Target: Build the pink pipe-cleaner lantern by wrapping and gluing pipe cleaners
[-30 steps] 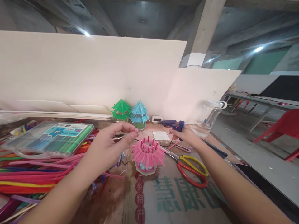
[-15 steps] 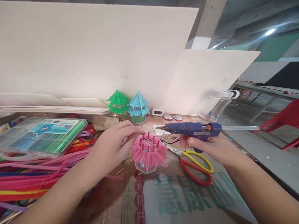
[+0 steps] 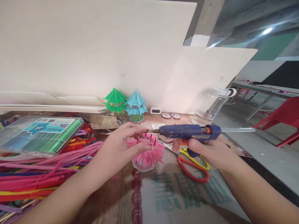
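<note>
A pink pagoda-like model (image 3: pixel 147 154) made of cut sticks stands on the cardboard-covered table (image 3: pixel 177 199). My left hand (image 3: pixel 121 147) rests against its left side, fingers bent and touching the fringe. My right hand (image 3: pixel 207 152) grips a blue hot glue gun (image 3: pixel 189 132), held level with its nozzle pointing left over the top of the pink model. A clear glue stick pokes out of the gun's back end.
Finished green (image 3: pixel 115 101) and blue (image 3: pixel 136 105) models stand at the white back board. Red-and-yellow scissors (image 3: pixel 192 166) lie under my right hand. A clear plastic case (image 3: pixel 39 132) and a heap of coloured sticks (image 3: pixel 42 168) fill the left. A clear jar (image 3: pixel 213 105) stands right.
My right hand picked the glue gun up from the back of the table and brought its nozzle left to the pink model. My left hand lowered onto the model's side.
</note>
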`<control>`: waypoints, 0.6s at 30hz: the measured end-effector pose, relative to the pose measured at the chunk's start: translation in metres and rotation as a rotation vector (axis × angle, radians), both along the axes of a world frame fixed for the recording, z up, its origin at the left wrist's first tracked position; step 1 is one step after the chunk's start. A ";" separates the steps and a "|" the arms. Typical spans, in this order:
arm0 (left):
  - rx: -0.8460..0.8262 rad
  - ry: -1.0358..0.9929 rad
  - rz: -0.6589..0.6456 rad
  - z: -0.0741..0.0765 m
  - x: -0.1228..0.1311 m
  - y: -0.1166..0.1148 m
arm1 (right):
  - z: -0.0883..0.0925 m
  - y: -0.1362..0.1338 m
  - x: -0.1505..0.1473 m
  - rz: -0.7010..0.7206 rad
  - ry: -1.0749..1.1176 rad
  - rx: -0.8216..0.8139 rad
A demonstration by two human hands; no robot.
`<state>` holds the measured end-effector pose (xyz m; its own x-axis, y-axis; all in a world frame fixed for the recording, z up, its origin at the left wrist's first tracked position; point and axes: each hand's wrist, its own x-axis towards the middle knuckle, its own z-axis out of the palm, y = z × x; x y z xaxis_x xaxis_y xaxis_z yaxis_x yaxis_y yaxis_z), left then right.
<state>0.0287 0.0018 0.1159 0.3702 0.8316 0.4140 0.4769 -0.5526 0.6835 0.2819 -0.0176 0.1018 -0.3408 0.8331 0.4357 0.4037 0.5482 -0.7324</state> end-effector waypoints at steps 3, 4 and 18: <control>-0.102 -0.126 -0.008 -0.004 0.005 -0.003 | -0.001 -0.005 -0.008 -0.067 0.025 0.020; -0.137 -0.159 -0.016 -0.006 0.007 -0.004 | -0.001 -0.007 -0.010 -0.086 0.033 0.037; -0.469 -0.412 -0.146 -0.008 0.015 -0.007 | 0.002 -0.011 -0.017 -0.156 0.038 0.156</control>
